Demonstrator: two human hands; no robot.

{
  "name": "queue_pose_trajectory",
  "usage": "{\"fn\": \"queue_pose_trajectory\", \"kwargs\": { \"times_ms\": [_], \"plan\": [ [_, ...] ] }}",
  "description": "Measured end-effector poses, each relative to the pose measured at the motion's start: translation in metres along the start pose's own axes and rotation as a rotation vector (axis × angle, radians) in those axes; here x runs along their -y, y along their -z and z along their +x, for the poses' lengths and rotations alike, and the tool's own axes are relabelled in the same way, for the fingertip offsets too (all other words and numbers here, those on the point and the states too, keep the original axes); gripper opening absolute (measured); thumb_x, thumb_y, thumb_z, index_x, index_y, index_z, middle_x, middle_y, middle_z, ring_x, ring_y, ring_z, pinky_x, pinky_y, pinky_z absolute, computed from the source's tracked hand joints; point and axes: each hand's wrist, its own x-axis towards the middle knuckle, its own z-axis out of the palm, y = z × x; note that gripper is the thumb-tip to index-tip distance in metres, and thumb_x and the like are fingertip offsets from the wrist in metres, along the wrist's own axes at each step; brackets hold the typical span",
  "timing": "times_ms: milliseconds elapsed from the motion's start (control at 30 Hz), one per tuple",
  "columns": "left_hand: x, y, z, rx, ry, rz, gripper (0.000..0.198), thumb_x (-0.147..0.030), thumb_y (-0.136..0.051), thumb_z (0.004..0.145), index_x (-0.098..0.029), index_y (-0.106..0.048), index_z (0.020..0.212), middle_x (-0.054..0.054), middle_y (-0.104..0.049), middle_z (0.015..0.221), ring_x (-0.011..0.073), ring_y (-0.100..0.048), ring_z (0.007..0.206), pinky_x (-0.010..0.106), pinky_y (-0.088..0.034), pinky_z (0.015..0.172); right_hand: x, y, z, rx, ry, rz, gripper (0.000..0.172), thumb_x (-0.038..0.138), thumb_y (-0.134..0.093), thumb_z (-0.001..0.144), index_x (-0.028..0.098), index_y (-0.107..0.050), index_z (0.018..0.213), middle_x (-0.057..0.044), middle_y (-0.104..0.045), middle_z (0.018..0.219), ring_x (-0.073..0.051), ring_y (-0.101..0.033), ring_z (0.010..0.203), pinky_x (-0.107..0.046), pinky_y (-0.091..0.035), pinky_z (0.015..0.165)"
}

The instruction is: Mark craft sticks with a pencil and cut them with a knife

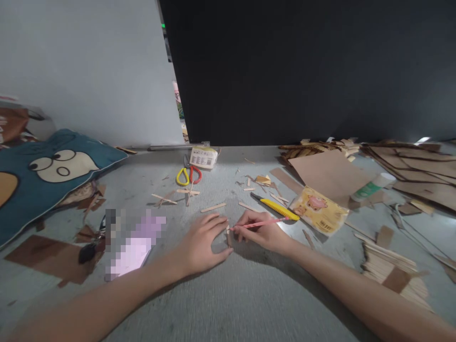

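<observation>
Teal plush cushion (53, 175) far left on grey, finely textured floor (228, 294). Left hand (201, 244) flat, fingers extended and close together, fingertips touching short flat wooden stick (228, 235). Right hand (261, 233) pinches thin pink pencil (260, 223), tip at the stick. Just beyond lie a yellow utility knife (280, 209) and a glossy yellow packet (318, 210). Smooth brown cardboard sheets (327, 173) lie at right.

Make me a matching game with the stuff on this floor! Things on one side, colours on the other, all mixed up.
Things:
1 scissors
2 pencil
3 cushion
4 cutter knife

Colours:
A teal, with cartoon eyes
B pink, held in the right hand
C yellow body, black tip
D one yellow handle, one red handle

Pairs: 1-D, 2-B, 3-A, 4-C.
</observation>
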Motion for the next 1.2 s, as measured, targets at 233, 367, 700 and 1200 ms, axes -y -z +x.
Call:
{"fn": "queue_pose_trajectory", "kwargs": {
  "times_ms": [233, 367, 700, 1200],
  "plan": [
    [0.0, -0.001, 0.002, 0.04, -0.003, 0.035, 0.059, -0.043, -0.076, 0.088, -0.022, -0.063, 0.142, 0.011, -0.064, 0.149, 0.0333, -0.05, 0.146, 0.054, -0.041, 0.123, 0.007, 0.002, 0.0, -0.012, 0.01, -0.044, 0.038, 0.057, -0.065, 0.098, 0.022, -0.063, 0.085, -0.005, -0.073, 0.072, -0.016, -0.067, 0.062, -0.028, -0.052, 0.059],
    [-0.005, 0.001, 0.0, 0.069, -0.008, 0.074, 0.06, -0.048, -0.068, 0.096, -0.02, -0.058, 0.148, 0.013, -0.059, 0.155, 0.0328, -0.047, 0.149, 0.052, -0.039, 0.125, 0.003, 0.002, 0.0, -0.016, 0.016, -0.014, 0.036, 0.055, -0.064, 0.099, 0.022, -0.062, 0.087, -0.004, -0.071, 0.071, -0.016, -0.066, 0.062, -0.028, -0.051, 0.06],
    [-0.02, 0.035, -0.041, -0.06, 0.414, 0.668, 0.068, -0.049, -0.054, 0.1, -0.01, -0.05, 0.156, 0.027, -0.042, 0.164, 0.0554, -0.045, 0.144, 0.076, -0.02, 0.121, -0.001, 0.001, 0.002, -0.077, -0.02, 0.086, 0.046, 0.066, -0.067, 0.093, 0.021, -0.063, 0.088, -0.003, -0.068, 0.07, -0.016, -0.065, 0.061, -0.029, -0.05, 0.058],
    [-0.019, 0.076, -0.073, 0.127, 0.756, 0.921, 0.064, -0.029, -0.031, 0.103, -0.001, -0.041, 0.16, 0.035, -0.068, 0.125, 0.0462, -0.069, 0.105, 0.062, -0.044, 0.098, 0.001, 0.002, 0.003, -0.103, 0.018, 0.049, 0.047, 0.067, -0.065, 0.094, 0.022, -0.06, 0.084, -0.003, -0.067, 0.066, -0.016, -0.063, 0.058, -0.028, -0.046, 0.054]
  ]
}}
